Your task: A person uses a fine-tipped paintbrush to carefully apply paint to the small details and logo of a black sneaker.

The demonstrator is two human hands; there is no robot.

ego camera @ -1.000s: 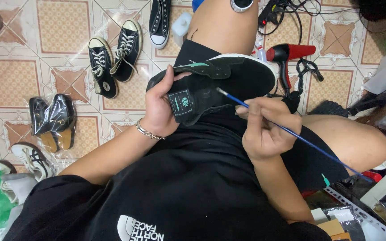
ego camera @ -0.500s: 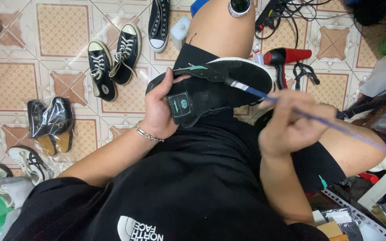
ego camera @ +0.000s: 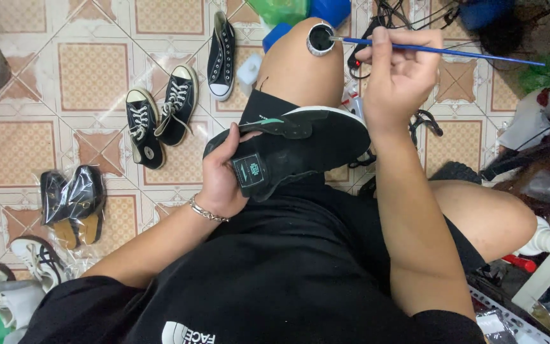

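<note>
A tiled floor (ego camera: 27, 143) is carrying black high-top sneakers (ego camera: 160, 114) lying at far left, a bagged dark pair (ego camera: 71, 204) sitting nearer left, and white shoes (ego camera: 33, 261) resting nearest.

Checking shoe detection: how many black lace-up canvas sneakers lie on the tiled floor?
3. Two black canvas sneakers side by side on the tiled floor, one farther up by the knee. More may be hidden.

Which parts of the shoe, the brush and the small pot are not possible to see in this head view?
- Black shoe: its far side is hidden by the left hand and its own body.
- Brush: the middle of the handle is hidden by the right hand; the tip is lost in the dark inside of the pot.
- Small pot on the knee: contents only look black.
</note>
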